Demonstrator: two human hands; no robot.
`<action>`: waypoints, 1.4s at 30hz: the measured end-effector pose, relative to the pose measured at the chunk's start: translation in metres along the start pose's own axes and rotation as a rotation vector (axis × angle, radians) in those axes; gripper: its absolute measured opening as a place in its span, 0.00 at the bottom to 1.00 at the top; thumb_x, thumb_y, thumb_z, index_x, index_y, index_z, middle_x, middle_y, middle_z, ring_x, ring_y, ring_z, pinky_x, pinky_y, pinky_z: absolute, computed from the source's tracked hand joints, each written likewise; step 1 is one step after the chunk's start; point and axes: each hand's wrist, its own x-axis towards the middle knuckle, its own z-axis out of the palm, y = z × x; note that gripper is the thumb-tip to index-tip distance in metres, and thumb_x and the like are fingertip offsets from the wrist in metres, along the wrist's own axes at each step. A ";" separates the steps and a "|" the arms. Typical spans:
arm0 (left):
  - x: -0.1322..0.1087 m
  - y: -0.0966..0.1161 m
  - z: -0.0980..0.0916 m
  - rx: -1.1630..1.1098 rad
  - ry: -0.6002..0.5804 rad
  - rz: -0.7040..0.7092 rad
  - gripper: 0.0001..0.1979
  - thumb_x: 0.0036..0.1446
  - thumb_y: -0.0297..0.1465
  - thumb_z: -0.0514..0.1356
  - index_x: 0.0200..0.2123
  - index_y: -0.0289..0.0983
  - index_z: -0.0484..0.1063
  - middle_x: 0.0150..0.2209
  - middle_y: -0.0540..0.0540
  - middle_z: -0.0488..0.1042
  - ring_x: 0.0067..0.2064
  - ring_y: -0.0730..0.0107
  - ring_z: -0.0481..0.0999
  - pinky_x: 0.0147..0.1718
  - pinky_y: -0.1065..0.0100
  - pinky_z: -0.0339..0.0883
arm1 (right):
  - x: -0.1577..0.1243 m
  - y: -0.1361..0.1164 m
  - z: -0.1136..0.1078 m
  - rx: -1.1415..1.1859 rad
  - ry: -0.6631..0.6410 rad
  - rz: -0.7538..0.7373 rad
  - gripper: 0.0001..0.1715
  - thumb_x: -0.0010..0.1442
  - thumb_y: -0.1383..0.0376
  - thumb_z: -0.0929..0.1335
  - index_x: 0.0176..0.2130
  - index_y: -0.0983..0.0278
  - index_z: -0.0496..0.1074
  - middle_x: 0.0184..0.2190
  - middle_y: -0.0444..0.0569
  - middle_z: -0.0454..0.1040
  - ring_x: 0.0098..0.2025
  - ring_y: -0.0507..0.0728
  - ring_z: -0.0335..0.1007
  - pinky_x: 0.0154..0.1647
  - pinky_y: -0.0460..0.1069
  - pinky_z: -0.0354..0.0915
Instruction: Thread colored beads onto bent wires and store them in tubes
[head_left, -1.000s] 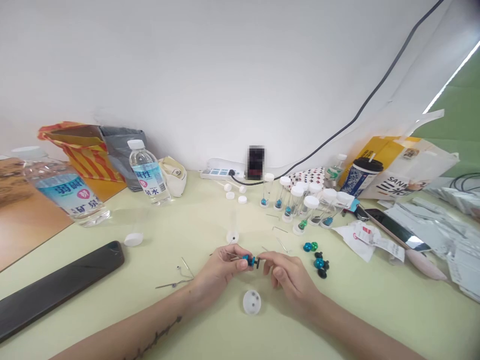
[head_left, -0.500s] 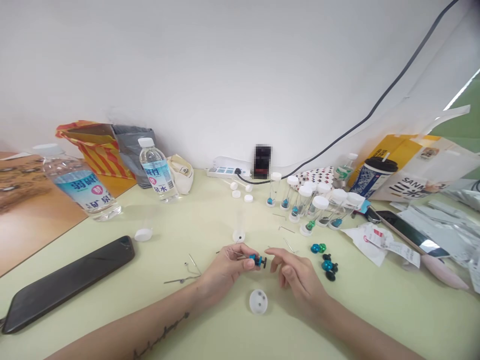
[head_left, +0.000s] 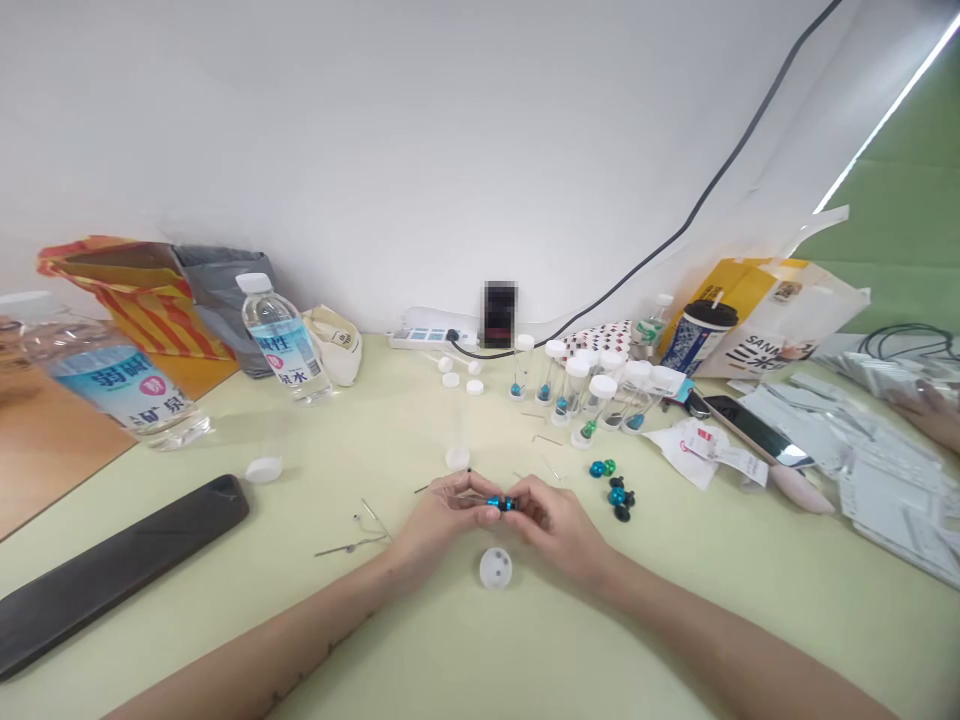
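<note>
My left hand (head_left: 442, 515) pinches a small blue-and-black metal part (head_left: 495, 503) between thumb and fingers. On the right, my right hand (head_left: 559, 525) has its thumb and fingertips closed on the part's black end, so that end is mostly covered. Just below the hands lies a round white cap (head_left: 486, 582) with a few tiny dark pieces in it. Beyond my fingers stands a clear tube on a white base (head_left: 457, 459). Thin metal rods or keys (head_left: 349, 547) lie left of my left hand. Blue and green ball-shaped pieces (head_left: 597, 468) and black pieces (head_left: 622, 513) sit to the right.
Capped clear tubes (head_left: 576, 390) with coloured pieces stand at back right. White caps (head_left: 451, 380) lie before a power strip (head_left: 420, 335). Water bottles (head_left: 281, 340) and a dark phone (head_left: 120, 570) are left. Another person's hand (head_left: 926, 410) shows at the right edge, near silvery packets (head_left: 892, 480).
My right hand has moved in from beside the blue-and-black part and closed its fingertips on the black end. The view has swung right, bringing another person's hand into sight.
</note>
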 end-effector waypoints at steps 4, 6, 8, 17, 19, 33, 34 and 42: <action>-0.002 0.006 0.005 0.090 0.017 -0.068 0.21 0.47 0.35 0.68 0.45 0.38 0.69 0.42 0.44 0.75 0.44 0.63 0.76 0.46 0.62 0.65 | 0.005 0.007 -0.005 0.146 0.060 0.051 0.08 0.61 0.60 0.65 0.39 0.61 0.67 0.25 0.41 0.69 0.26 0.51 0.66 0.28 0.46 0.61; -0.005 0.010 0.005 0.194 -0.020 -0.115 0.20 0.48 0.37 0.67 0.44 0.37 0.70 0.41 0.43 0.75 0.44 0.61 0.76 0.46 0.62 0.66 | 0.007 0.011 -0.008 0.163 0.084 0.067 0.08 0.61 0.61 0.65 0.40 0.62 0.66 0.25 0.41 0.70 0.25 0.51 0.65 0.28 0.46 0.61; -0.010 0.018 0.003 0.345 -0.058 -0.110 0.15 0.48 0.37 0.66 0.37 0.36 0.73 0.39 0.42 0.76 0.43 0.60 0.76 0.45 0.62 0.67 | 0.009 0.014 -0.010 0.175 0.097 0.075 0.08 0.61 0.61 0.65 0.40 0.62 0.65 0.25 0.41 0.69 0.25 0.51 0.65 0.27 0.46 0.61; -0.024 0.148 -0.016 0.835 0.158 0.448 0.09 0.54 0.37 0.61 0.28 0.38 0.74 0.36 0.45 0.77 0.38 0.64 0.76 0.41 0.64 0.70 | 0.009 0.008 -0.006 0.178 0.075 0.091 0.09 0.61 0.60 0.64 0.38 0.63 0.65 0.24 0.40 0.68 0.24 0.50 0.64 0.26 0.46 0.59; -0.002 0.181 -0.026 0.879 0.282 0.633 0.07 0.54 0.34 0.61 0.30 0.37 0.74 0.35 0.45 0.76 0.38 0.64 0.76 0.42 0.62 0.70 | 0.009 0.007 -0.006 0.185 0.068 0.100 0.10 0.61 0.59 0.64 0.39 0.63 0.65 0.25 0.41 0.68 0.24 0.50 0.64 0.27 0.46 0.59; 0.268 0.178 -0.092 1.260 0.700 0.549 0.21 0.50 0.35 0.66 0.42 0.33 0.62 0.45 0.35 0.67 0.49 0.50 0.66 0.47 0.56 0.59 | 0.006 0.009 -0.004 0.210 -0.029 0.219 0.06 0.62 0.62 0.63 0.38 0.62 0.65 0.22 0.39 0.63 0.24 0.51 0.62 0.27 0.47 0.56; 0.279 0.173 -0.094 1.258 0.704 0.531 0.23 0.49 0.37 0.67 0.43 0.33 0.62 0.45 0.34 0.67 0.50 0.48 0.65 0.48 0.55 0.58 | 0.006 0.009 -0.004 0.210 -0.031 0.225 0.06 0.62 0.62 0.63 0.38 0.62 0.65 0.22 0.39 0.64 0.24 0.51 0.62 0.27 0.47 0.56; 0.334 0.150 -0.102 1.214 0.788 0.440 0.35 0.47 0.49 0.64 0.48 0.30 0.60 0.49 0.28 0.65 0.53 0.42 0.62 0.51 0.53 0.55 | 0.010 0.010 -0.004 0.230 -0.028 0.267 0.03 0.61 0.65 0.63 0.37 0.62 0.66 0.20 0.38 0.62 0.23 0.51 0.61 0.25 0.45 0.54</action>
